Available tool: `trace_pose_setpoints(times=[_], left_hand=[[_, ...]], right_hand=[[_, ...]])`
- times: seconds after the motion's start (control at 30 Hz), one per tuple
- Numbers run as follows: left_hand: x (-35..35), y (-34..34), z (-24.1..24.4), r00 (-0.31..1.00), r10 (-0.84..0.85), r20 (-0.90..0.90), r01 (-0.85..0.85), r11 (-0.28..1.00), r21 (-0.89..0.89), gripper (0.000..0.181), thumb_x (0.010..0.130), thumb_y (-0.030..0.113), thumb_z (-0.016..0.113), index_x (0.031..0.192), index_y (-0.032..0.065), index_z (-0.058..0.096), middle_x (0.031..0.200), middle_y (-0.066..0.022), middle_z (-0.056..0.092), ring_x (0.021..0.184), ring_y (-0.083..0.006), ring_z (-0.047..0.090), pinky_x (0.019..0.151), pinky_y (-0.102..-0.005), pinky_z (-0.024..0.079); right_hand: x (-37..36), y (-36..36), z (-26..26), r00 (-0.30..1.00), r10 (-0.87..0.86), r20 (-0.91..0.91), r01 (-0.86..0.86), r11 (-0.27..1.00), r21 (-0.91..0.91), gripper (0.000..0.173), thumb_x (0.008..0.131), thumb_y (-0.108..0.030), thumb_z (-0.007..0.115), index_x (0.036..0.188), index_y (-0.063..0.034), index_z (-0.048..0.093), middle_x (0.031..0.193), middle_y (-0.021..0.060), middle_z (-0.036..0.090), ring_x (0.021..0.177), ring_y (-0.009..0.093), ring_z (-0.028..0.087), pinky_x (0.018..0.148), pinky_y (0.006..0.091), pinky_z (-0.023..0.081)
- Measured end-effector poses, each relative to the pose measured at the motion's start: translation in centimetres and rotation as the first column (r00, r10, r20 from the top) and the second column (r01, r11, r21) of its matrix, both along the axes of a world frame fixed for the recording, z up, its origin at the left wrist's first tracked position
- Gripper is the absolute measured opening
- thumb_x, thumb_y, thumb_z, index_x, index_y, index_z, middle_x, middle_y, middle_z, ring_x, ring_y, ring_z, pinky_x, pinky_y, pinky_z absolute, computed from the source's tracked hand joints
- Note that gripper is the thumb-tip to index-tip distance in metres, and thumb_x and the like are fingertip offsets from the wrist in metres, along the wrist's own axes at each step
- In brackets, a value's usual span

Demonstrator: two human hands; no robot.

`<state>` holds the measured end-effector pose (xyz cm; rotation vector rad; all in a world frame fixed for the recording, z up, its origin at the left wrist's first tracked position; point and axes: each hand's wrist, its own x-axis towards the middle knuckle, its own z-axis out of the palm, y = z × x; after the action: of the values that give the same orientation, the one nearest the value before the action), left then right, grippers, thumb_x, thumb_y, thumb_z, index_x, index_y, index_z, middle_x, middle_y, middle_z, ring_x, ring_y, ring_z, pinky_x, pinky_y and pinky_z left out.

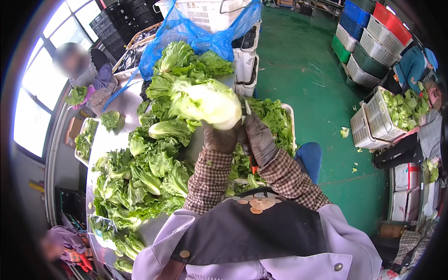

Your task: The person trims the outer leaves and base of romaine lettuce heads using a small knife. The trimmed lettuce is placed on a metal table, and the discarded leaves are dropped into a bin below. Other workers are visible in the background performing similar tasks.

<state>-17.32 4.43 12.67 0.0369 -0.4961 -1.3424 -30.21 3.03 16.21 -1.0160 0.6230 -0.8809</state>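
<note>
A pale head of leafy lettuce (213, 101), slightly blurred, lies across my left hand (220, 138), which grips it near its thick white base. Both hands wear dark brown gloves below checked sleeves. Close against that base, my right hand (259, 138) is closed around a bladed hand tool (247, 106). Part of its orange-red handle shows below the glove; the palm hides the rest. To the left, many lettuce heads (157, 164) are heaped on a metal table (131, 89). Under my right forearm stands a white crate (291, 119) filled with lettuce leaves.
Blue plastic sheeting (196, 29) drapes from white crates (245, 66) beyond the heap. Green floor (297, 63) stretches rightward to stacked crates (378, 45). People work at the left and right; a lettuce-filled crate (378, 122) stands beside one at right.
</note>
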Motion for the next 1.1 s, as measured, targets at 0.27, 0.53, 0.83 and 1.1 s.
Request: trace_pose_setpoints(times=[0.27, 0.53, 0.83, 1.1], left_hand=[[1.0, -1.1, 1.5, 0.892, 0.103, 0.439, -0.105, 0.994, -0.019, 0.094, 0.064, 0.063, 0.064, 0.136, 0.0147, 0.026, 0.136, -0.0052, 0.035, 0.122, -0.0258, 0.038, 0.103, -0.0455, 0.030], [0.4, 0.9, 2.4, 0.963, -0.022, 0.269, 0.000, 0.997, 0.081, 0.102, 0.064, 0.071, 0.056, 0.138, 0.0117, 0.019, 0.138, -0.0104, 0.033, 0.125, -0.0328, 0.034, 0.101, -0.0490, 0.030], [1.3, 0.8, 1.2, 0.996, 0.084, -0.018, -0.081, 0.988, 0.128, 0.097, 0.063, 0.069, 0.060, 0.135, 0.0129, 0.027, 0.132, -0.0120, 0.039, 0.120, -0.0303, 0.040, 0.100, -0.0457, 0.035], [0.7, 0.7, 2.8, 0.954, 0.065, 0.294, -0.084, 0.995, 0.052, 0.100, 0.060, 0.058, 0.072, 0.133, 0.0063, 0.028, 0.127, -0.0124, 0.042, 0.115, -0.0279, 0.045, 0.096, -0.0412, 0.039]], right_hand=[[-1.4, -0.6, -0.7, 0.914, 0.149, 0.377, -0.262, 0.927, 0.268, 0.063, 0.078, -0.060, 0.050, 0.119, -0.0126, 0.049, 0.085, -0.0005, 0.060, 0.060, 0.006, 0.054, 0.041, 0.0181, 0.041], [-0.1, -2.1, -1.2, 0.955, -0.261, 0.141, 0.294, 0.769, -0.568, 0.055, 0.067, -0.011, 0.076, 0.117, -0.0057, 0.052, 0.113, 0.0075, 0.053, 0.098, 0.017, 0.055, 0.083, 0.0285, 0.048], [-1.2, -2.4, -2.3, 0.944, -0.324, 0.061, 0.317, 0.943, 0.103, 0.017, 0.078, -0.006, 0.066, 0.092, -0.0044, 0.057, 0.077, 0.0007, 0.056, 0.069, 0.010, 0.054, 0.066, 0.0230, 0.049], [0.6, -0.7, -1.1, 0.977, -0.036, 0.210, 0.089, 0.964, -0.250, 0.059, 0.078, -0.015, 0.068, 0.128, 0.0007, 0.039, 0.118, 0.0102, 0.052, 0.104, 0.017, 0.052, 0.088, 0.0286, 0.043]])
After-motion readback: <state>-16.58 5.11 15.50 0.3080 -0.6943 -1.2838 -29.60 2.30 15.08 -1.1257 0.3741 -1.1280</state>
